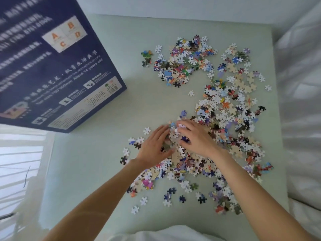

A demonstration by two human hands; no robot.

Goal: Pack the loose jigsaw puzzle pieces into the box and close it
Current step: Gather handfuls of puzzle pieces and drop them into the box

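Observation:
Loose jigsaw puzzle pieces [225, 115] lie scattered over the right half of a pale green table [97, 171], with a separate heap [184, 61] at the back. A dark blue puzzle box [52, 70] stands at the back left, its printed side facing me. My left hand [152, 146] and my right hand [196, 136] face each other over the near part of the pile, fingers lightly bent, cupping a small mound of pieces [173, 138] between them. The pieces under the palms are hidden.
White bedding [302, 101] runs along the table's right edge. A bright window with a sheer curtain [19, 162] is at the left. Single stray pieces [135, 209] lie near the front of the table.

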